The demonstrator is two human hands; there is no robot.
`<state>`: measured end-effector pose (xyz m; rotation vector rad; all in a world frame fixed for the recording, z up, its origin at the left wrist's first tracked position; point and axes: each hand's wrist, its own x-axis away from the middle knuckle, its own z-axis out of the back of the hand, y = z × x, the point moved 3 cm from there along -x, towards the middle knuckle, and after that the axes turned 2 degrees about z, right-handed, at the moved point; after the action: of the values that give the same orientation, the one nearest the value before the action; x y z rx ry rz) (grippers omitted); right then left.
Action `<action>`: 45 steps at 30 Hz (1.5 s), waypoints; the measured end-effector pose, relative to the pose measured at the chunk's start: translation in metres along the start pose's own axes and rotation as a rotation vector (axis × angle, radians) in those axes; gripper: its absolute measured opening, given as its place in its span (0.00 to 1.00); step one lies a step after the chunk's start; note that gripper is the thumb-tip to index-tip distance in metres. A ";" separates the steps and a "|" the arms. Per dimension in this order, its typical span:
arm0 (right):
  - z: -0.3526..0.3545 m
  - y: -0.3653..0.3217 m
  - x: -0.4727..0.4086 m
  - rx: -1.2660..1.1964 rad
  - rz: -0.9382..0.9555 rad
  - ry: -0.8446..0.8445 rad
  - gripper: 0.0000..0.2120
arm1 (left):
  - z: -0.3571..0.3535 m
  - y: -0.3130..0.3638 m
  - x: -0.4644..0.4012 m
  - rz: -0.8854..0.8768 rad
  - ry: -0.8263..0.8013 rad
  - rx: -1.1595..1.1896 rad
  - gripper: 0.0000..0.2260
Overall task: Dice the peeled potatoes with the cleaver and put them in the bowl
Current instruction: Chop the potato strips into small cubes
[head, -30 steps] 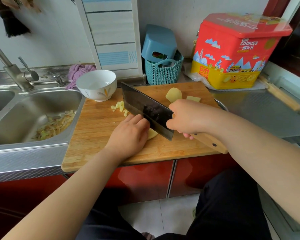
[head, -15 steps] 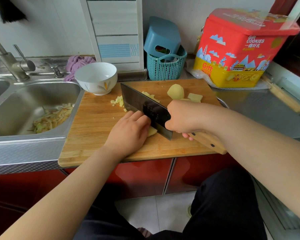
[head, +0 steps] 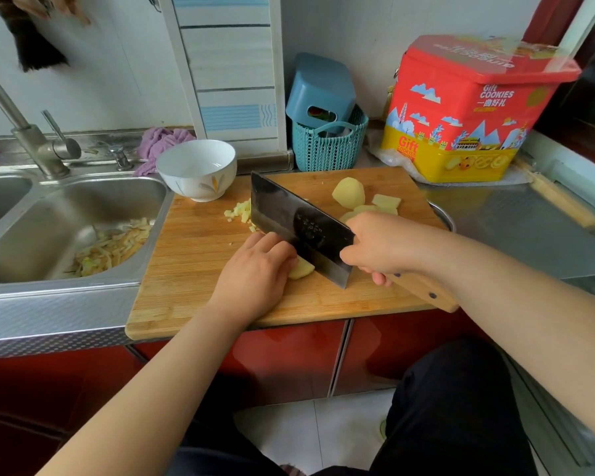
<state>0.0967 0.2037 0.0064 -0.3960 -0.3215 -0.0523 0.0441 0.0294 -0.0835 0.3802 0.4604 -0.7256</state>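
Note:
On the wooden cutting board [head: 193, 269], my left hand [head: 255, 273] presses down on a pale yellow potato piece [head: 301, 268]. My right hand [head: 382, 243] grips the wooden handle of the dark cleaver [head: 299, 228], whose edge rests on the board against that piece, right beside my left fingers. A small heap of diced potato [head: 239, 211] lies behind the blade. A peeled potato half [head: 348, 192] and flat slices [head: 386, 201] sit at the board's far right. The white bowl [head: 197, 168] stands at the board's far left corner; its inside looks empty.
A steel sink [head: 24, 231] with potato peelings [head: 112, 247] lies to the left, its tap [head: 31, 139] behind. A teal basket [head: 327, 146] and a red-yellow cookie tin [head: 471, 111] stand at the back. A rolling pin [head: 557, 197] lies on the right counter.
Both hands and the cleaver stay at the same spot on the potato piece; the view has shifted slightly.

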 end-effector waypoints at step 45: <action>0.003 0.003 0.005 -0.093 0.008 0.013 0.08 | 0.000 0.000 0.003 0.026 -0.007 0.016 0.07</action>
<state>0.1010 0.2076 0.0099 -0.4892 -0.3056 -0.0623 0.0458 0.0277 -0.0848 0.3977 0.4422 -0.7051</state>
